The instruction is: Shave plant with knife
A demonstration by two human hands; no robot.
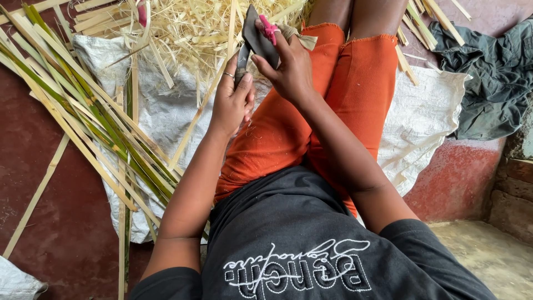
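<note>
I sit on the floor in orange shorts (311,116) and a dark shirt. My right hand (288,66) grips a dark broad knife blade (260,40), a pink wrap on one finger pressed against its flat. My left hand (232,103), a ring on one finger, closes around the lower end of the knife near its handle. A thin pale bamboo strip (204,103) runs slanted just beside my left hand and up past the blade. Whether that strip is pinched in the left hand I cannot tell.
A bundle of long green and pale bamboo strips (94,116) lies slanted at the left over a white woven sack (161,111). A heap of pale shavings (194,28) sits ahead. Dark green cloth (494,78) lies at the right by a red step (455,178).
</note>
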